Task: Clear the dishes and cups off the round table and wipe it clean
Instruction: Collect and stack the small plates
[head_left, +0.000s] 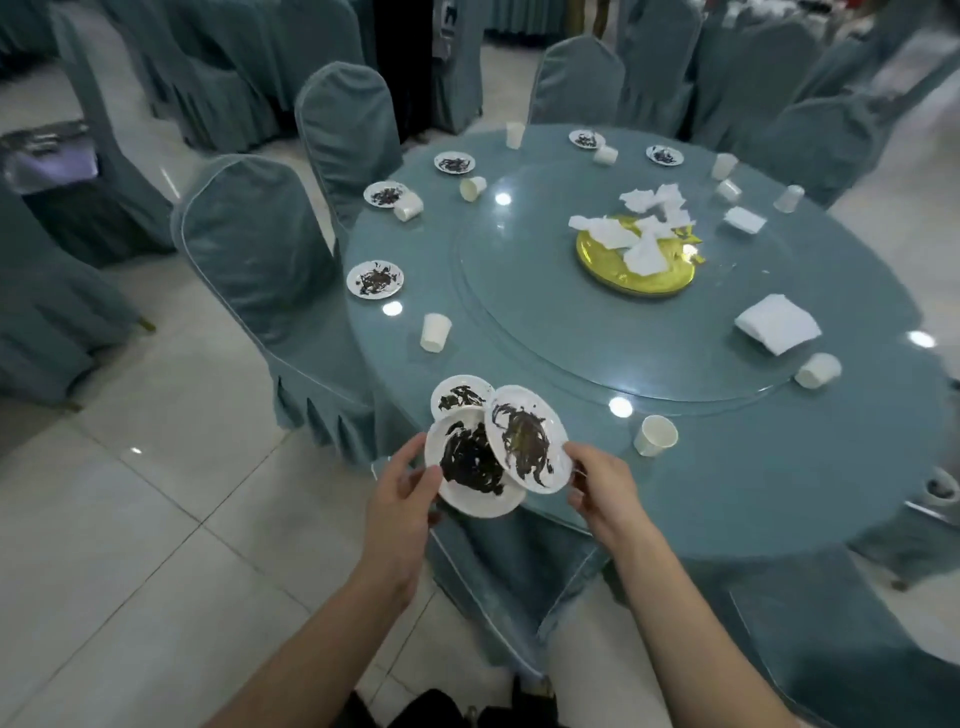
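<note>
Left hand (404, 483) grasping the rim of a soiled white plate (470, 467), thumb on top, fingers curled underneath. Right hand (597, 480) pinching the edge of a second soiled plate (527, 439), tilted and overlapping the first one. Both held at the near left edge of the round table (753, 493), over the rim. Just behind them, on the table edge, a third small plate (460, 396) with dark leftovers.

Further along the left rim of the table: 1 dirty saucer (375, 279), then another (386, 194) and another (454, 162); at the far rim 2 more, (586, 139) and (664, 155). White paper cups spread around the table: upright near the left rim (435, 332), on its side close to the right hand (655, 435), on its side at the right rim (818, 370). On the glass turntable (545, 322) in the table middle, a gold plate (613, 265) heaped with crumpled white napkins (644, 234). Folded napkin (777, 323) on the right part of the turntable. Chairs in blue-grey covers (260, 244) standing around the table.
</note>
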